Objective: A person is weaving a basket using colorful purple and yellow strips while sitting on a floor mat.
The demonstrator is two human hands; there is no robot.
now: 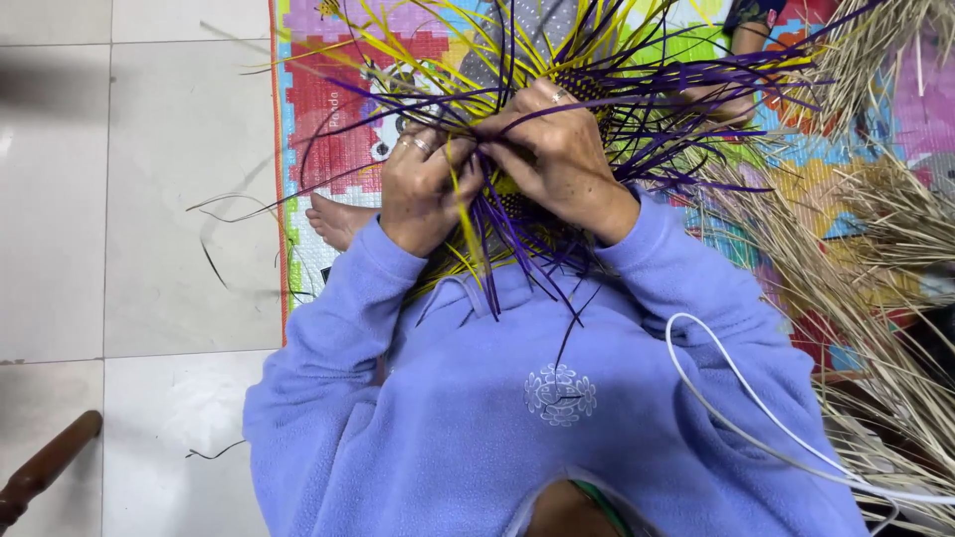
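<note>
While both hands pinched purple and yellow strips, left hand (426,184) at nine o'clock of the weaving (527,119), right hand (557,154) atop it, a loosened pinch could likely let the plait slacken.

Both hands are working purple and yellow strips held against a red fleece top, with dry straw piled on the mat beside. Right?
Not quite. The head view shows the fleece top is lavender blue, not red. Both hands, left and right, do work purple and yellow strips, with dry straw alongside.
</note>
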